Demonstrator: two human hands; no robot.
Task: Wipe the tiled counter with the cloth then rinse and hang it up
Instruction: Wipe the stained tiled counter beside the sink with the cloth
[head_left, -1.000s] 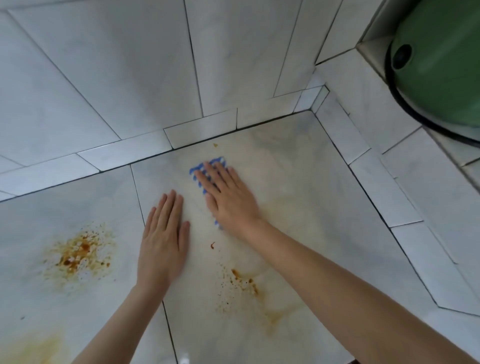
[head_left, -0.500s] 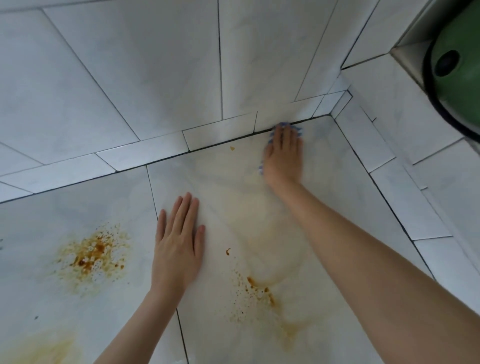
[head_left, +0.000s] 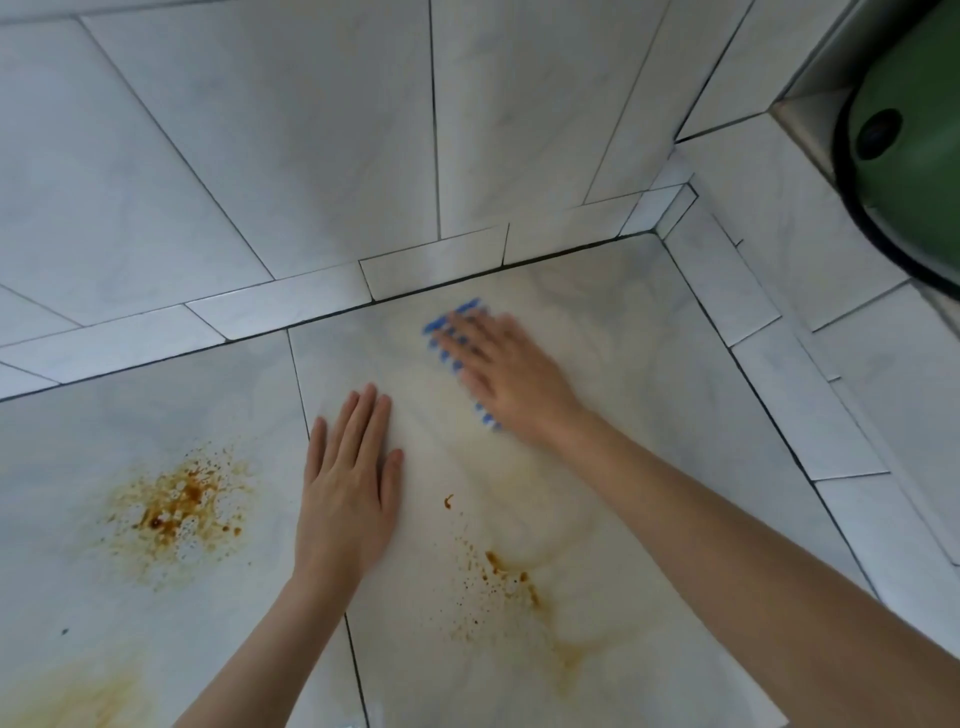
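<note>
My right hand (head_left: 511, 376) presses flat on a blue-and-white cloth (head_left: 451, 325) on the tiled counter (head_left: 649, 395), near the back wall. Only the cloth's left edge and front corner show from under the palm; the hand is blurred by motion. My left hand (head_left: 348, 491) lies flat and empty on the counter, fingers together, just left of the cloth. A brown splatter (head_left: 174, 512) stains the left tile. A smaller brown stain (head_left: 501, 569) and pale yellow smears mark the tile below my right hand.
White marble-look tiled walls (head_left: 311, 130) meet the counter at the back and right, forming a corner (head_left: 662, 236). A green rounded object with a black rim (head_left: 914, 130) sits on a ledge at the top right. Yellowish residue (head_left: 78, 696) shows at the bottom left.
My right hand has slid the cloth back from the far corner by the wall, leftward and toward me. My left hand stays flat in the same place.
</note>
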